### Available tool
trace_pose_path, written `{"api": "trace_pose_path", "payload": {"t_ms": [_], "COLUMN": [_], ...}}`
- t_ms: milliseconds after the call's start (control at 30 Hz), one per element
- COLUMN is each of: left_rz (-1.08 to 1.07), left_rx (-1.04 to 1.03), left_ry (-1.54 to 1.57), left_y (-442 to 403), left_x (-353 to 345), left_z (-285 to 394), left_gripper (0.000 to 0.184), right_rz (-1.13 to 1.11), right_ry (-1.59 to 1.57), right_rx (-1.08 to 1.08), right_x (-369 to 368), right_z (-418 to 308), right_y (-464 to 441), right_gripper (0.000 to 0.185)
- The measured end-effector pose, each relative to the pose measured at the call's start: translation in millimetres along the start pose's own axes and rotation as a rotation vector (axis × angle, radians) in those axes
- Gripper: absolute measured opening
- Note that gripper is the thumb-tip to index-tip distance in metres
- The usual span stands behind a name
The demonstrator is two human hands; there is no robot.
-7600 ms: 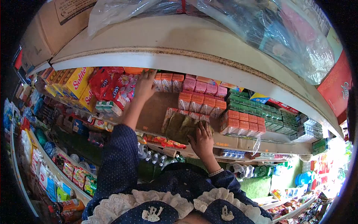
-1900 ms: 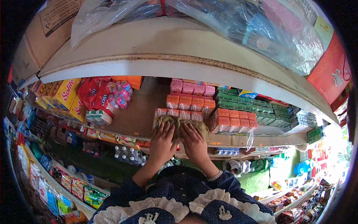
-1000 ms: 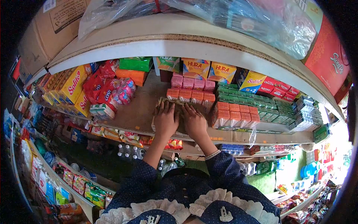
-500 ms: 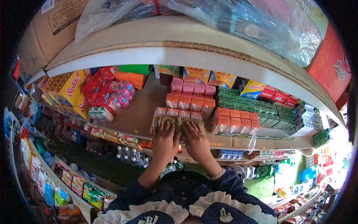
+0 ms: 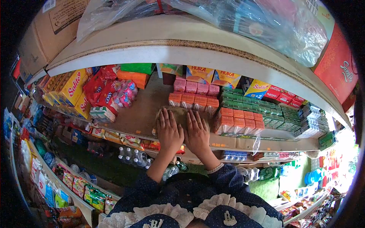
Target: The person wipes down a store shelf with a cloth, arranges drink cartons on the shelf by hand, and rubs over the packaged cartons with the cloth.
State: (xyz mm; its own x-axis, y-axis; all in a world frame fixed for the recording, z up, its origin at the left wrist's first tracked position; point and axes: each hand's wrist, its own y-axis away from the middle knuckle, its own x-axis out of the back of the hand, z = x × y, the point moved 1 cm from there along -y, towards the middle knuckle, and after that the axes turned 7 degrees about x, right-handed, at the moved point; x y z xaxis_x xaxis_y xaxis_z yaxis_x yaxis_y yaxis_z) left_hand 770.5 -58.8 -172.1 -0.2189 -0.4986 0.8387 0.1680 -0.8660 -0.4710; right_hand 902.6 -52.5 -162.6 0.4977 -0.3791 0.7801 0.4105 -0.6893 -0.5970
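Note:
My left hand (image 5: 170, 132) and my right hand (image 5: 197, 133) lie side by side, fingers stretched forward and palms down, on an olive-brown cloth (image 5: 182, 117). The cloth is spread at the shelf's front and largely hidden under the hands. Just beyond the fingertips stands a row of orange small packs (image 5: 194, 102), with pink packs (image 5: 196, 88) behind it. To the right of my right hand is a block of orange packs (image 5: 239, 122) in clear wrap. What lies under the cloth is hidden.
The board of the upper shelf (image 5: 182, 50) overhangs the hands. On the left are yellow Solite boxes (image 5: 74, 89) and red Cosy bags (image 5: 102, 93). Green packs (image 5: 266, 112) stand at the right. Plastic bottles (image 5: 133, 155) are below the shelf edge.
Both hands have slid forward over the shelf, and their fingers have straightened. The bunched cloth is now flatter and farther back, and the front row of packs no longer shows.

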Motion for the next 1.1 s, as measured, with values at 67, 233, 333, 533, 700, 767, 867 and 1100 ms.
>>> {"api": "trace_pose_path", "payload": {"t_ms": [67, 233, 333, 533, 700, 767, 867, 1100], "left_rz": [-0.052, -0.167, -0.199, -0.103, -0.142, -0.106, -0.178, 0.026], "left_rx": [-0.024, -0.039, -0.003, 0.007, 0.041, -0.219, -0.236, -0.278], "left_ry": [0.017, 0.143, 0.217, 0.093, 0.075, 0.158, 0.275, 0.200], "left_y": [10.8, 35.9, 23.6, -27.9, -28.3, -11.7, 15.2, 6.7], "left_x": [13.5, 45.9, 49.4, -4.5, -0.3, 6.8, 25.8, 37.1], "left_z": [-1.3, -8.9, -17.9, -28.2, -26.5, -33.1, -37.0, -24.6], "left_gripper": [0.064, 0.051, 0.050, 0.051, 0.046, 0.041, 0.040, 0.035], "right_rz": [-0.034, -0.065, -0.089, -0.048, -0.032, -0.037, -0.030, -0.072], "right_ry": [-0.009, -0.168, -0.266, -0.111, -0.075, -0.127, -0.212, -0.121], "right_rx": [-0.001, 0.050, 0.057, 0.070, 0.095, 0.111, 0.130, 0.057], "right_x": [7.0, 28.0, 26.1, -10.3, -1.6, 8.2, 28.8, 24.3], "right_z": [-5.7, -9.2, 8.3, 26.6, 20.9, 15.5, 1.4, -6.3], "right_y": [8.6, 28.3, 26.1, -17.0, -10.1, 8.8, 35.8, 26.9], "right_gripper": [0.060, 0.051, 0.049, 0.049, 0.048, 0.046, 0.043, 0.059]}}
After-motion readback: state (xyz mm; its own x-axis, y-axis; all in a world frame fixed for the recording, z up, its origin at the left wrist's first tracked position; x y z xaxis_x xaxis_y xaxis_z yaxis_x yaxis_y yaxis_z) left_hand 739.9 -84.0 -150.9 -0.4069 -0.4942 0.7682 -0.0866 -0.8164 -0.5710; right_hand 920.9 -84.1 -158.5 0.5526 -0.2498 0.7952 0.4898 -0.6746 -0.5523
